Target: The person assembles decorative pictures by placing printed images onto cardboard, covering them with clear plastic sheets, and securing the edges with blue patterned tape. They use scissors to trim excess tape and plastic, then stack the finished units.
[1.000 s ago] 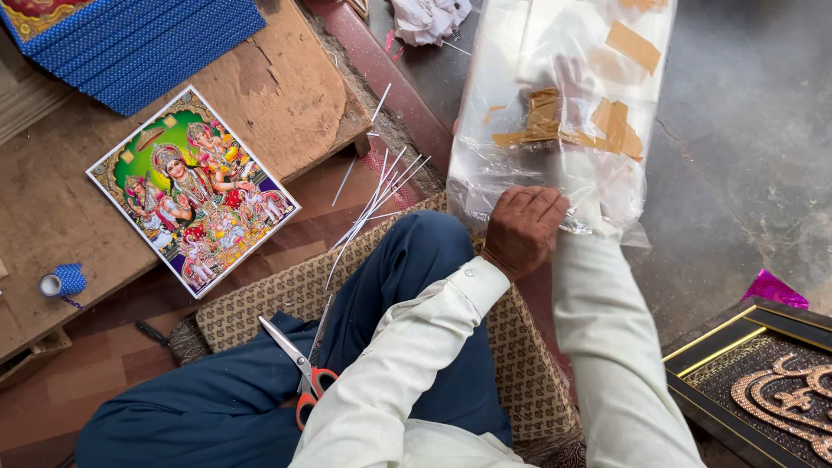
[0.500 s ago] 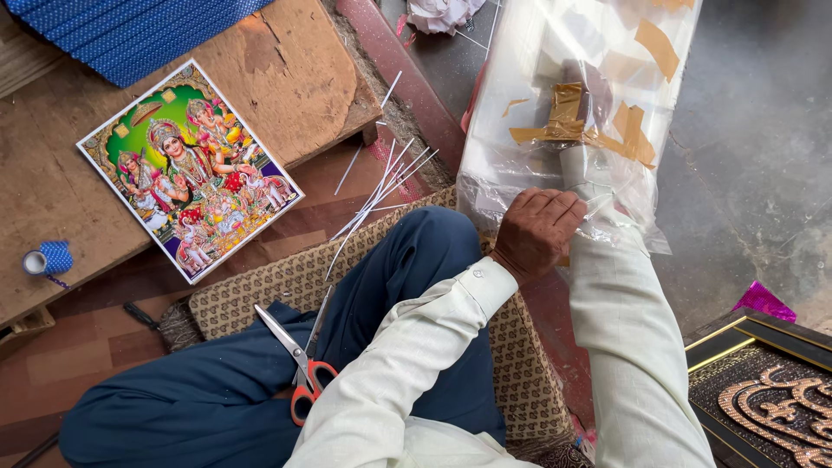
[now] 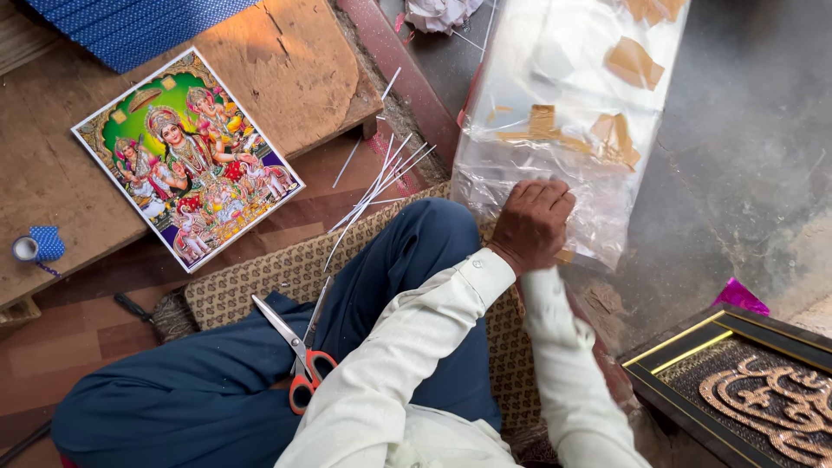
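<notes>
From the head view, I see my left hand [image 3: 530, 224] closed in a fist on the near edge of the clear plastic wrapping [image 3: 563, 130], which lies on the grey floor [image 3: 745, 173]. My right hand is hidden behind it, so I cannot tell its state. The scissors [image 3: 299, 360] rest on my leg.
</notes>
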`<state>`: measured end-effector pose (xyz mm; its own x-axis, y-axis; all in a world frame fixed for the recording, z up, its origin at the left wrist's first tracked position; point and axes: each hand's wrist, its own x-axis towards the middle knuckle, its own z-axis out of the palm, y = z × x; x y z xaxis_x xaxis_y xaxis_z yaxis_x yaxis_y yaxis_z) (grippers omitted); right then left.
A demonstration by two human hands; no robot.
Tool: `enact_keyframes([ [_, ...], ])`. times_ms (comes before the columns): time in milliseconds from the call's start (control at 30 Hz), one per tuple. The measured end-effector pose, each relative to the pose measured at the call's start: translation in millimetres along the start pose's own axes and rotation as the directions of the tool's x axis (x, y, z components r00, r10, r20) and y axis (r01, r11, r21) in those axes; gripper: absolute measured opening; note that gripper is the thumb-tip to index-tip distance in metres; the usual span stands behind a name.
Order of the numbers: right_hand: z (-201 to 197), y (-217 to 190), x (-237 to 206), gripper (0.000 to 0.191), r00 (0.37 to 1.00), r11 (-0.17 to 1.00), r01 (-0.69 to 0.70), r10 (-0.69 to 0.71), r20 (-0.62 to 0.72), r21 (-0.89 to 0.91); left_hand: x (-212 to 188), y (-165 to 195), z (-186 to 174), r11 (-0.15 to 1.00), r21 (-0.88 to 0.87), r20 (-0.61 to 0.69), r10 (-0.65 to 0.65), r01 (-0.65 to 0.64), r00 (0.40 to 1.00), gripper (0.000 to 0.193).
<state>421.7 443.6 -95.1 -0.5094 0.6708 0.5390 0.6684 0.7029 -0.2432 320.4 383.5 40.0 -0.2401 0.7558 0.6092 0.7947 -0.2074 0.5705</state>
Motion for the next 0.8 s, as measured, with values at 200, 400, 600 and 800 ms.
enact_keyframes([
  [200,-101.1,-56.4,-1.7,0.018,0.985,0.994,0.104,-0.097,-0.143,0.040,-23.6,31.5,-55.3,0.988,-0.143,-0.064,0.044,-0.053,0.997,0.044],
  [400,-223.3,-98.7,59.7,0.008,0.982,0.971,0.147,-0.121,-0.143,0.187,-75.1,50.1,-140.1,0.967,-0.251,-0.192,-0.095,0.044,0.977,0.040],
  [600,-327.8,-100.1,131.8,0.013,0.954,0.964,0.240,-0.213,-0.210,0.113,-116.1,22.0,-205.0,0.904,-0.248,-0.066,-0.375,0.349,0.925,0.029],
  [800,-363.9,-84.2,228.2,0.017,0.981,0.745,0.185,-0.180,-0.074,0.641,-196.3,9.5,-227.0,0.899,0.068,-0.038,-0.430,0.432,0.902,0.059],
])
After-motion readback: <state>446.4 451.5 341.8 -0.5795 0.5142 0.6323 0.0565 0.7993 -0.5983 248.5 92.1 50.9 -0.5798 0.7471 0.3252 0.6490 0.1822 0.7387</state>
